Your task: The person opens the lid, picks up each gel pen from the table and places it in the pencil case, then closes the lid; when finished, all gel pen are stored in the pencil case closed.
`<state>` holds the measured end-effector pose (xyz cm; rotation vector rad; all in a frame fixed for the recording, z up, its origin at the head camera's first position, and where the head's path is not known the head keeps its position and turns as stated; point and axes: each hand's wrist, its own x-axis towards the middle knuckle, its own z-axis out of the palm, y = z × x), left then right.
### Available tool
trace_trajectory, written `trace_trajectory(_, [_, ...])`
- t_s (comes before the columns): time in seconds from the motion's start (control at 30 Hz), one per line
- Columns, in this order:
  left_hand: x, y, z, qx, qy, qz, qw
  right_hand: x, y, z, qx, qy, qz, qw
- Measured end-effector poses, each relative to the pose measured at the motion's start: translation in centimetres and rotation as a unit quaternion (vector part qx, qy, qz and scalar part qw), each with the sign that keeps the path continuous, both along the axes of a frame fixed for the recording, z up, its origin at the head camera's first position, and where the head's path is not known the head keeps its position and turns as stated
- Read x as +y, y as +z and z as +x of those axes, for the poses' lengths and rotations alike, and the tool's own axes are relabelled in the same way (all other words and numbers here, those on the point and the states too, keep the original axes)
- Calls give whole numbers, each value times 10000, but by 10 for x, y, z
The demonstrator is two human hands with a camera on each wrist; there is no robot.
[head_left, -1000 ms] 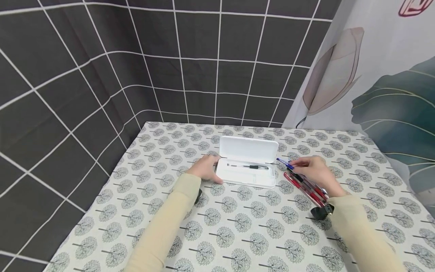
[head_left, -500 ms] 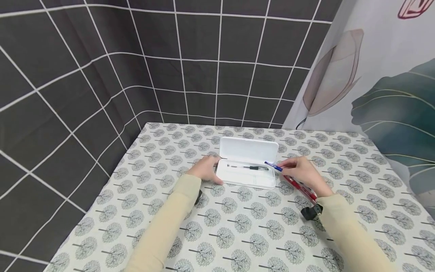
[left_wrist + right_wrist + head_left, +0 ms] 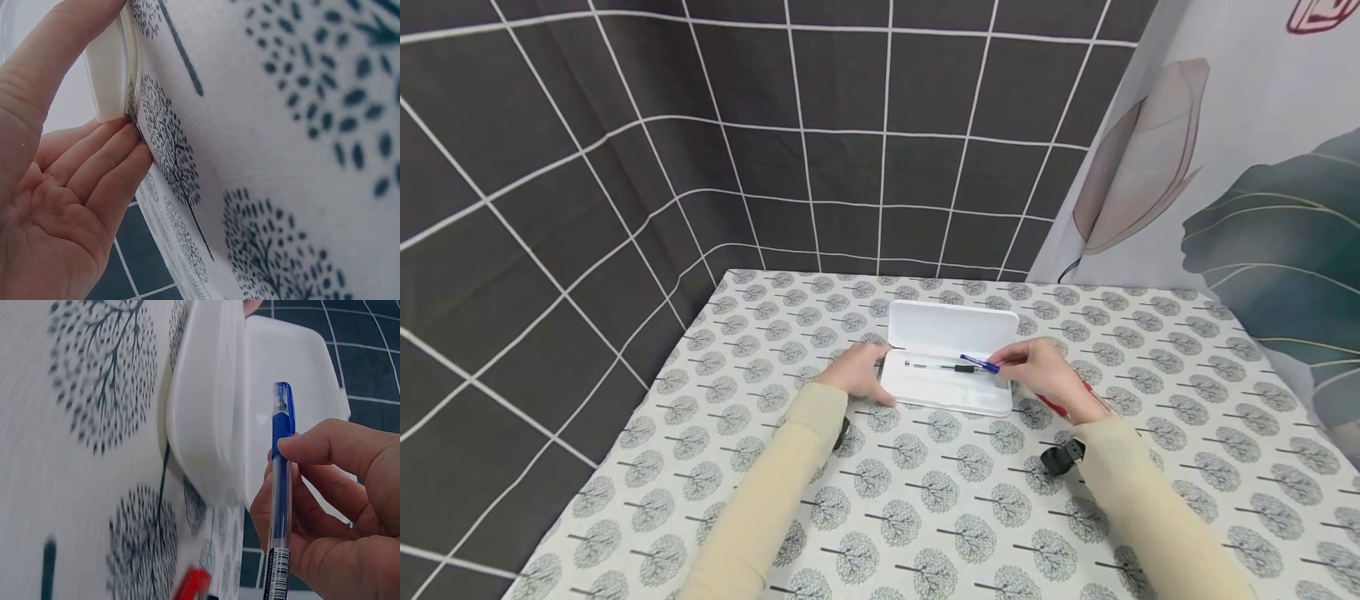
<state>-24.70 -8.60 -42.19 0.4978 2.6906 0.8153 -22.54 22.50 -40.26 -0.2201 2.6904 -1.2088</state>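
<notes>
My right hand (image 3: 1045, 372) pinches a blue gel pen (image 3: 281, 481) between thumb and fingers, its capped end pointing left over the right part of a white pencil case (image 3: 940, 400). The case stands with its lid (image 3: 953, 329) raised at the back. In its tray lies a black pen (image 3: 962, 367), partly behind the blue one. My left hand (image 3: 856, 372) holds the case's left end, thumb at the front corner and fingers at the back; the left wrist view shows the fingers against the white edge.
Red pens (image 3: 1051, 406) lie on the tree-patterned tablecloth (image 3: 917, 508) to the right of the case, mostly hidden under my right hand and wrist. A dark grid-patterned curtain (image 3: 842, 158) hangs behind the table, and a pale leaf-printed one (image 3: 1232, 150) at the right.
My right hand has carried the blue pen left from the loose pens to over the case. The left hand has stayed at the case's left end.
</notes>
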Motion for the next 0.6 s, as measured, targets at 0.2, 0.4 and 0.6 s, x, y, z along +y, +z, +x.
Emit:
trace_trajectory(0.2, [-1,-2,-1,-24,-3,20,10000,-13,-5,-4,-89,37,-237,9997])
trace_trajectory(0.4, [-3,0,0,-43,38,22,10000,-24,-7,-9,-354,-2,-274,9990])
trace_trajectory(0.6, [-3,1,0,-61,29,49,10000,-35,-8,-12,-195,200,-167,9995])
